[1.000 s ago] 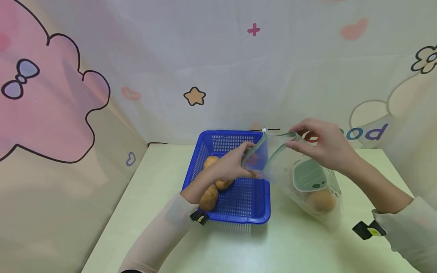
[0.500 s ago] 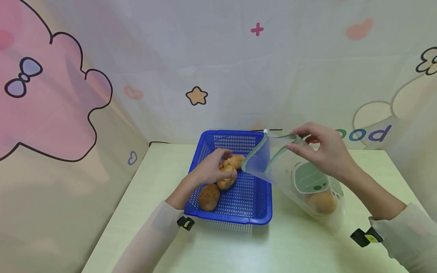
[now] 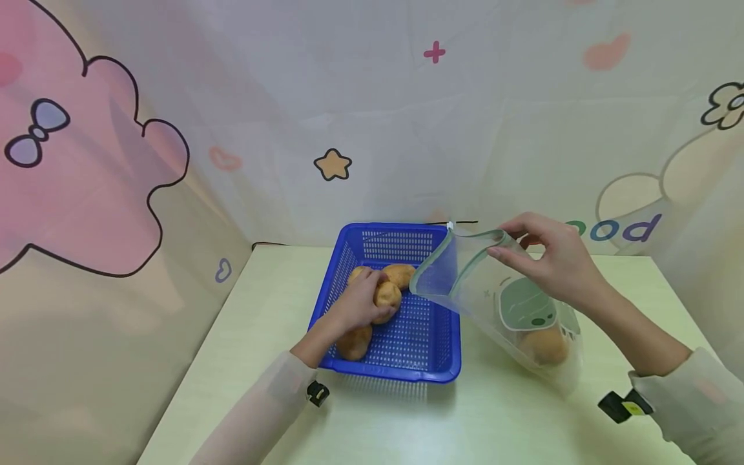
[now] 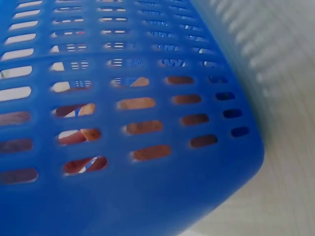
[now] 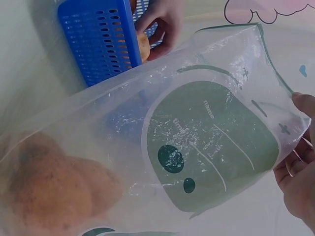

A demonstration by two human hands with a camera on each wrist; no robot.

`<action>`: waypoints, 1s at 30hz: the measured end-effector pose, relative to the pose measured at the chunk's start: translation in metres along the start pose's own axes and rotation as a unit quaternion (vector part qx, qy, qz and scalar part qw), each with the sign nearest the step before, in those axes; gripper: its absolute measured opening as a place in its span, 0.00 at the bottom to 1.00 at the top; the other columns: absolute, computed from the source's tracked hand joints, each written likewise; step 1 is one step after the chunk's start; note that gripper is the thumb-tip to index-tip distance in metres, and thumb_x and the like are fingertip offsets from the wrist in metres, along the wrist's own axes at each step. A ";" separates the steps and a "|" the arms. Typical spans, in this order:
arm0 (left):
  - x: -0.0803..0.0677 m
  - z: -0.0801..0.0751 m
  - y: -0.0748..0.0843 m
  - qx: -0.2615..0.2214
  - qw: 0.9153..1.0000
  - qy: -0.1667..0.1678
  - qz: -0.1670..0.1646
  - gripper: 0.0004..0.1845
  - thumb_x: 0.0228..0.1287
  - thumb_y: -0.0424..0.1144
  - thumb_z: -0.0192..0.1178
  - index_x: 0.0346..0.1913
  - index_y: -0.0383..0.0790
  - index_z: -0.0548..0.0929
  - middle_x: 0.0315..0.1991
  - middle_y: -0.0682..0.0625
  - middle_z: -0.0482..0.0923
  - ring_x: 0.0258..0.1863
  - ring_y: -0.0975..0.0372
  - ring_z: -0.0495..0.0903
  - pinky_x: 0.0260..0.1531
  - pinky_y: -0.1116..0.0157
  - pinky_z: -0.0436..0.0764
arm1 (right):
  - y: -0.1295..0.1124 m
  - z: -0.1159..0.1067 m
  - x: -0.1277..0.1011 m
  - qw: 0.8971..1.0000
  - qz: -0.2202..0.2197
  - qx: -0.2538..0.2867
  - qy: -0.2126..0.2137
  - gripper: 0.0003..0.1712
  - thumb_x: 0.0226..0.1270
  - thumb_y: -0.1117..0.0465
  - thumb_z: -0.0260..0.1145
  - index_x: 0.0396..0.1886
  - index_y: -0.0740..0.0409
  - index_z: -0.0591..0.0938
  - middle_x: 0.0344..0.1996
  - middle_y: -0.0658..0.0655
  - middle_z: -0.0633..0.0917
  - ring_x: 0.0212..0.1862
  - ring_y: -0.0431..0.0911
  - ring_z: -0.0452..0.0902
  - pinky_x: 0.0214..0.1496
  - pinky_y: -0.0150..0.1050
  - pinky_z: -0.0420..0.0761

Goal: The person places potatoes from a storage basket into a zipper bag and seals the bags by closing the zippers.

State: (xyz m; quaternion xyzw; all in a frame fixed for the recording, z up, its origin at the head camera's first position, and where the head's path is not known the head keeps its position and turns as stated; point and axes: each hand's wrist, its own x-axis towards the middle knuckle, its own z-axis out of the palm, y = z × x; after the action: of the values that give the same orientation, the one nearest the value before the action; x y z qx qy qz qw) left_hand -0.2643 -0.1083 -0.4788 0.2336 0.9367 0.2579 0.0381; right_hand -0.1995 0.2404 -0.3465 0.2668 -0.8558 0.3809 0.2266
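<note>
One potato (image 3: 545,344) already lies at the bottom of the clear zip bag (image 3: 511,310), showing through the plastic as a brown lump below the green printed label; in the right wrist view it fills the lower left corner of the bag. Three more potatoes are in the blue plastic basket (image 3: 430,361): one far potato (image 3: 402,274) near the middle, one near potato (image 3: 354,342) by the front left corner, and the middle potato (image 3: 388,296) under the left hand. So the bagging looks, by my judgement, barely begun, with one in and three left to go, the next being grasped but not yet lifted. The left hand (image 3: 359,305) reaches down into the basket with its fingers curled round the middle potato, which rests against the basket floor. The right hand (image 3: 552,258) is raised just right of the basket and pinches the upper rim of the bag between thumb and fingers, holding its mouth open and tilted toward the basket, while the bag's bottom rests on the worktop (image 3: 407,426). The left wrist view shows only the blue slotted wall of the basket up close, with brown shapes behind the slots. The pale worktop stands against a backdrop printed with a star, a plus sign and cartoon shapes.
</note>
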 end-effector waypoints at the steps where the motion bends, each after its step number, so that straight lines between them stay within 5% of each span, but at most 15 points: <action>1: 0.000 0.001 0.000 0.005 1.000 0.001 -0.001 0.32 0.67 0.44 0.75 0.68 0.35 0.76 0.57 0.42 0.74 0.52 0.53 0.76 0.55 0.54 0.82 | 0.000 0.000 0.000 1.000 0.000 -0.001 0.000 0.16 0.61 0.69 0.81 0.48 0.58 0.89 0.41 0.48 0.89 0.42 0.34 0.79 0.47 0.19 0.79; 6: -0.002 -0.002 -0.001 0.011 1.000 0.006 -0.004 0.32 0.67 0.45 0.75 0.69 0.36 0.76 0.58 0.43 0.75 0.54 0.53 0.76 0.58 0.54 0.81 | 0.000 0.000 0.000 1.000 0.000 -0.008 -0.002 0.16 0.61 0.68 0.81 0.48 0.57 0.89 0.40 0.49 0.89 0.42 0.33 0.79 0.46 0.19 0.78; 11: -0.008 -0.020 0.008 -0.037 0.998 0.048 -0.005 0.33 0.67 0.44 0.75 0.69 0.34 0.76 0.60 0.43 0.75 0.55 0.53 0.78 0.57 0.56 0.84 | 0.001 0.000 0.001 1.000 -0.002 -0.005 -0.006 0.16 0.61 0.69 0.81 0.47 0.57 0.89 0.40 0.48 0.89 0.42 0.34 0.79 0.46 0.19 0.78; 21: -0.013 -0.068 0.061 -0.118 0.976 0.162 0.085 0.31 0.66 0.38 0.76 0.68 0.33 0.76 0.60 0.41 0.74 0.58 0.52 0.79 0.53 0.60 0.87 | 0.003 0.001 -0.001 1.000 -0.001 0.000 -0.010 0.16 0.61 0.69 0.81 0.47 0.57 0.89 0.40 0.48 0.89 0.43 0.34 0.79 0.46 0.19 0.79; 26: -0.010 -0.078 0.096 -0.149 0.964 0.150 0.162 0.31 0.66 0.36 0.76 0.68 0.34 0.76 0.60 0.44 0.74 0.60 0.55 0.77 0.53 0.69 0.85 | 0.003 0.001 -0.002 1.000 0.001 -0.003 -0.016 0.16 0.61 0.69 0.81 0.48 0.57 0.89 0.40 0.48 0.89 0.43 0.34 0.79 0.46 0.19 0.79; 30: -0.003 -0.077 0.114 -0.139 0.964 0.114 0.198 0.31 0.65 0.35 0.76 0.68 0.34 0.76 0.61 0.44 0.74 0.59 0.57 0.78 0.54 0.71 0.84 | 0.002 0.000 -0.002 1.000 -0.003 -0.010 -0.017 0.17 0.60 0.68 0.81 0.48 0.57 0.89 0.40 0.48 0.89 0.43 0.34 0.79 0.45 0.19 0.79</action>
State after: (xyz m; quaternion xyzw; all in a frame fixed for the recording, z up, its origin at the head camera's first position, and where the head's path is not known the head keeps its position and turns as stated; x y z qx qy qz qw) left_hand -0.2283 -0.0587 -0.3553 0.3757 0.8250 0.4127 -0.0891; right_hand -0.1995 0.2417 -0.3485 0.2738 -0.8622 0.3674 0.2160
